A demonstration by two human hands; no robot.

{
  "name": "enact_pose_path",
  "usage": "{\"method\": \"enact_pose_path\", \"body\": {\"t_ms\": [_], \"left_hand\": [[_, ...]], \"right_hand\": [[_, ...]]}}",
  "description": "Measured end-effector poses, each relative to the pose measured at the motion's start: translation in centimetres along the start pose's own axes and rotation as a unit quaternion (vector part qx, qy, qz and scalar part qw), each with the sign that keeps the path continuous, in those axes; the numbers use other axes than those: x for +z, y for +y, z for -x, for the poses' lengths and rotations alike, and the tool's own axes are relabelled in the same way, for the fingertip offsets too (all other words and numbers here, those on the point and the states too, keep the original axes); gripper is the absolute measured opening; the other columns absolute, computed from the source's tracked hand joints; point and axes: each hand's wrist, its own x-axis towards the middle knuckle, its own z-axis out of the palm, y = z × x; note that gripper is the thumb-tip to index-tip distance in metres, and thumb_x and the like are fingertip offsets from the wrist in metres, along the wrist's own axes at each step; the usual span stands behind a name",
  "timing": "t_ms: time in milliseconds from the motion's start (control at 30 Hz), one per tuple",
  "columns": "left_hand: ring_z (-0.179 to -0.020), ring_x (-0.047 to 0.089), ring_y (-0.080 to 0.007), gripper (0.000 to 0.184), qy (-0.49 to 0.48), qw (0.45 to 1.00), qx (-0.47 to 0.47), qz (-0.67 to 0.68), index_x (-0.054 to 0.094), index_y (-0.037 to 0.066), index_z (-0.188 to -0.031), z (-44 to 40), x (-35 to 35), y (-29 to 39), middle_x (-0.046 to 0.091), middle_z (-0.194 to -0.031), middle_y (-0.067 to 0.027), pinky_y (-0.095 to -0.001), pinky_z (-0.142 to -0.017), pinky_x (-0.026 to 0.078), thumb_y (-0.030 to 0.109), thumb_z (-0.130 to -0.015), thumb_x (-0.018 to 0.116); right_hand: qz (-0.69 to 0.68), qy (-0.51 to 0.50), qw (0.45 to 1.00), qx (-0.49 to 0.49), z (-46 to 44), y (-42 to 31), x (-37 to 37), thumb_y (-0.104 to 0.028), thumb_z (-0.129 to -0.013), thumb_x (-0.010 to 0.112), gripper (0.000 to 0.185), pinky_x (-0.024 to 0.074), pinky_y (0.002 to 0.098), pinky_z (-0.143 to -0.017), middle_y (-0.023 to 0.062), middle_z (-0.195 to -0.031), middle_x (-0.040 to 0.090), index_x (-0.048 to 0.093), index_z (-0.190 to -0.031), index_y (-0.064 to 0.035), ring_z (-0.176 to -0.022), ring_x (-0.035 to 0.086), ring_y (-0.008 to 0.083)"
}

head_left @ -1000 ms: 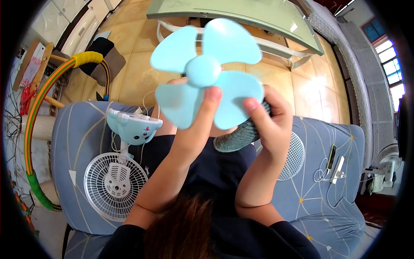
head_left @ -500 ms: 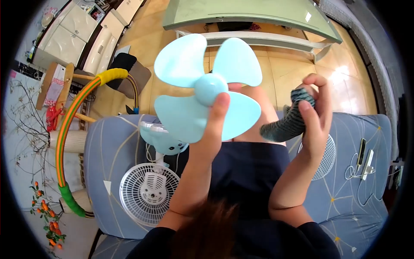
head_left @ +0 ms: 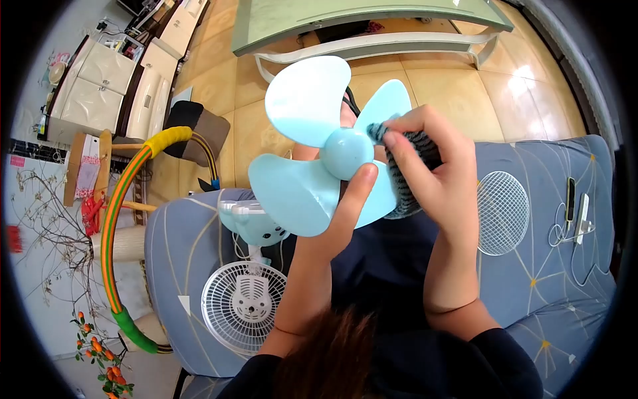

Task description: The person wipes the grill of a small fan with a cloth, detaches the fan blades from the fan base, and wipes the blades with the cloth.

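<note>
A pale blue fan blade with rounded petals is held up in front of me. My left hand grips it from below, thumb against the hub. In my right hand is a dark green striped cloth, pinched between thumb and fingers. One end of the cloth touches the blade near the hub, at the upper right petal. Below and left of the blade, on the sofa, stand the light blue fan base and a white rear fan grille. The front fan grille lies right of my right arm.
The patterned blue sofa carries a power strip and cables at right. A glass-topped table stands ahead on the tiled floor. A striped hoop rises at left beside a stool and a potted orange-fruited plant.
My right hand has moved left and brought the cloth onto the fan blade. The blade has turned slightly and shifted right in view with my left hand.
</note>
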Motion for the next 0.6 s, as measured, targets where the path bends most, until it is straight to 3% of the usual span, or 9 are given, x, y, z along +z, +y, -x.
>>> {"method": "enact_pose_path", "body": {"t_ms": [100,167,300,333,367,400,533,600], "left_hand": [[-0.12,0.056,-0.0206,0.063,-0.015,0.994,-0.088,0.062,0.037,-0.006,-0.145,0.2,-0.2,0.0,0.053,-0.136,-0.0158,-0.0349,-0.099,0.046,0.004,-0.089,0.066],[-0.121,0.056,-0.0203,0.065,-0.024,0.997,-0.072,0.025,0.038,-0.008,-0.145,0.3,-0.7,-0.9,0.054,-0.136,-0.0162,-0.0346,-0.101,0.045,0.009,-0.09,0.067],[-0.12,0.056,-0.0195,0.067,-0.001,0.999,-0.026,-0.021,0.041,-0.01,-0.145,0.4,0.0,0.3,0.058,-0.133,-0.0157,-0.0339,-0.102,0.044,0.016,-0.09,0.069],[-0.119,0.057,-0.0195,0.066,0.006,0.999,0.028,-0.046,0.042,-0.01,-0.144,0.0,0.0,-0.3,0.059,-0.132,-0.0154,-0.0336,-0.101,0.044,0.016,-0.089,0.07],[-0.118,0.057,-0.0193,0.066,0.009,0.997,0.049,-0.057,0.043,-0.01,-0.143,-0.1,0.0,-0.7,0.06,-0.131,-0.0152,-0.0333,-0.1,0.045,0.016,-0.089,0.07],[-0.117,0.058,-0.0192,0.066,0.012,0.995,0.071,-0.067,0.044,-0.011,-0.143,-0.2,-0.1,-1.0,0.06,-0.13,-0.015,-0.0331,-0.099,0.045,0.016,-0.089,0.071],[-0.111,0.061,-0.0185,0.064,-0.009,0.999,0.004,-0.044,0.044,-0.011,-0.142,-0.1,-0.5,-1.0,0.061,-0.13,-0.0148,-0.0326,-0.095,0.047,0.015,-0.089,0.071],[-0.11,0.061,-0.0181,0.066,-0.019,0.999,-0.041,0.0,0.043,-0.01,-0.143,0.0,-0.4,-0.8,0.061,-0.13,-0.0149,-0.0327,-0.095,0.048,0.015,-0.089,0.071]], "right_hand": [[0.047,0.08,0.995,0.048,-0.2,-0.2,-0.5,-0.003,-0.086,0.068,0.008,0.0494,0.0285,-0.063,0.0096,-0.079,0.067,0.063,-0.091,0.0012,-0.068,0.064,0.0169],[0.063,0.122,0.99,0.021,-0.4,1.0,-1.0,-0.004,-0.086,0.067,0.008,0.0485,0.0275,-0.061,0.0087,-0.077,0.066,0.063,-0.09,0.0013,-0.066,0.062,0.0151],[0.066,0.048,0.996,0.022,-0.1,-0.2,-1.0,-0.004,-0.084,0.069,0.008,0.0493,0.0295,-0.062,0.01,-0.077,0.065,0.063,-0.088,-0.0004,-0.067,0.064,0.0222],[0.076,0.025,0.996,-0.046,0.0,0.5,-0.6,-0.005,-0.083,0.07,0.009,0.049,0.0302,-0.059,0.0112,-0.077,0.065,0.063,-0.088,-0.002,-0.065,0.063,0.0263],[0.059,-0.037,0.996,-0.061,0.2,0.2,-0.5,0.0,-0.084,0.068,0.007,0.0498,0.0268,-0.065,0.0072,-0.078,0.067,0.065,-0.091,0.0015,-0.071,0.064,0.0134],[0.072,-0.045,0.995,-0.043,0.2,-0.1,-0.6,0.0,-0.084,0.068,0.008,0.0503,0.027,-0.066,0.0068,-0.077,0.067,0.064,-0.091,0.0016,-0.072,0.064,0.0132],[0.026,-0.011,0.998,0.049,0.2,-0.4,-0.4,0.001,-0.084,0.067,0.007,0.0497,0.0258,-0.065,0.0056,-0.077,0.067,0.063,-0.09,0.0017,-0.071,0.063,0.0118],[0.057,0.034,0.997,0.045,0.0,0.1,-0.6,-0.005,-0.084,0.07,0.009,0.0478,0.0293,-0.058,0.0092,-0.077,0.066,0.063,-0.088,-0.0014,-0.065,0.063,0.0186]]}}
